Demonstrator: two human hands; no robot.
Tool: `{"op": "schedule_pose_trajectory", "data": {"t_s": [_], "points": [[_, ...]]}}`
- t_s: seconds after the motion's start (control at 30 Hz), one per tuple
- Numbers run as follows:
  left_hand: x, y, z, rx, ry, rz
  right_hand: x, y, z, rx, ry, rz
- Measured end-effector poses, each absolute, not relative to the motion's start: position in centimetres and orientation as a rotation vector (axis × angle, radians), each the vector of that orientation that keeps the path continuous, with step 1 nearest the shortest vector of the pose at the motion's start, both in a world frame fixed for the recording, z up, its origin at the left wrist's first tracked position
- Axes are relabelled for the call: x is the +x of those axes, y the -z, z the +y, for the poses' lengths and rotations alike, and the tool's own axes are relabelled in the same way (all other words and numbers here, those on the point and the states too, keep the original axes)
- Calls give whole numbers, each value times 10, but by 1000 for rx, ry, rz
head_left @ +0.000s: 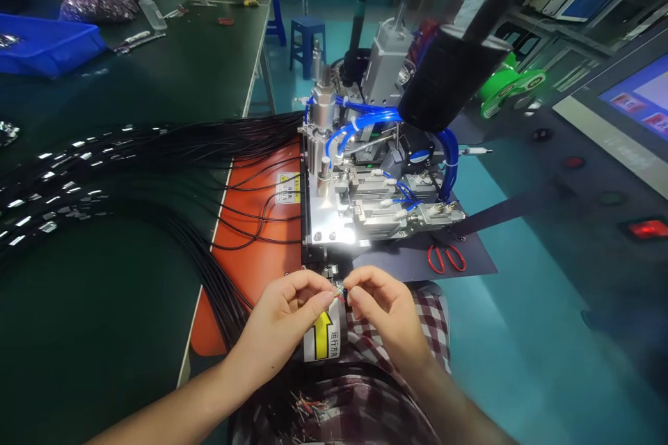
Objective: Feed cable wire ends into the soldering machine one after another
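Note:
Both hands meet in front of the machine (334, 222), above a white label with a yellow arrow (322, 337). My left hand (292, 313) pinches a small bundle of thin coloured wires (339, 290) between thumb and forefinger. On the other side of those wires, my right hand (383, 302) has its thumb and fingertips close together at the wire ends. Below the hands, a bunch of black cables with stripped coloured ends (307, 407) lies across the lap.
Black cables (219, 142) run from the dark table (130, 292) over an orange surface (253, 222) to the machine. Red-handled scissors (446, 259) lie at its right. A black cylinder (451, 76) hangs above. A blue tray (52, 49) and control panel (616, 153) flank it.

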State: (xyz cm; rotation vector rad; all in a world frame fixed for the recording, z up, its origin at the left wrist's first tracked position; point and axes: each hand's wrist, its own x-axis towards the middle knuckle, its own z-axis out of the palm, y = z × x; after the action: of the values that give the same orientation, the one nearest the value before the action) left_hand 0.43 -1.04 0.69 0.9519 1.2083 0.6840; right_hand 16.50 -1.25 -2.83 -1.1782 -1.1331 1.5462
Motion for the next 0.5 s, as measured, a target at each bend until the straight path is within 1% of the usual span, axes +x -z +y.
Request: {"op": "schedule_pose_trajectory", "data": {"t_s": [0.23,0.5], "points": [[2,-8,-9,976,-670,1179,161,37,-13,-1037,-1710,-1006],[2,-7,-7,1018,-656,1163,163,40,-13,-1007,-1703,-965]]}}
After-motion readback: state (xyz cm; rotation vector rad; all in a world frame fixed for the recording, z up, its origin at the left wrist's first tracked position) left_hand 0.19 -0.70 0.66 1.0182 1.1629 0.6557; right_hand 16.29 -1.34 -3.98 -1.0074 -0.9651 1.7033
